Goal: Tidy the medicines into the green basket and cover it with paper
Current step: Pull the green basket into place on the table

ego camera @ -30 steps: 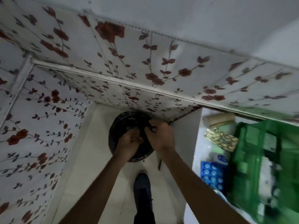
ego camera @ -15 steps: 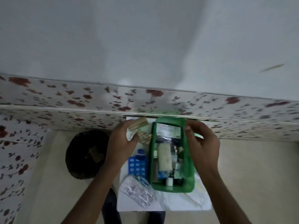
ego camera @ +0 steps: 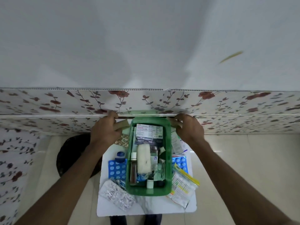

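The green basket stands on a small white table, holding a white gauze roll, a brown bottle and medicine boxes. My left hand is at the basket's far left corner, closed on a beige bandage roll. My right hand is at the far right corner, closed on a second beige roll. Around the basket lie blue blister packs, silver strips, a small blue jar, a gold strip and a yellow-edged pouch.
A black round bin sits on the tiled floor left of the table. A floral wall panel runs right behind the basket's far end. My legs show under the table's near edge.
The view swung from the black bin to the table. Both hands left the bin and went to the basket's far corners; the right hand now grips a beige roll too.
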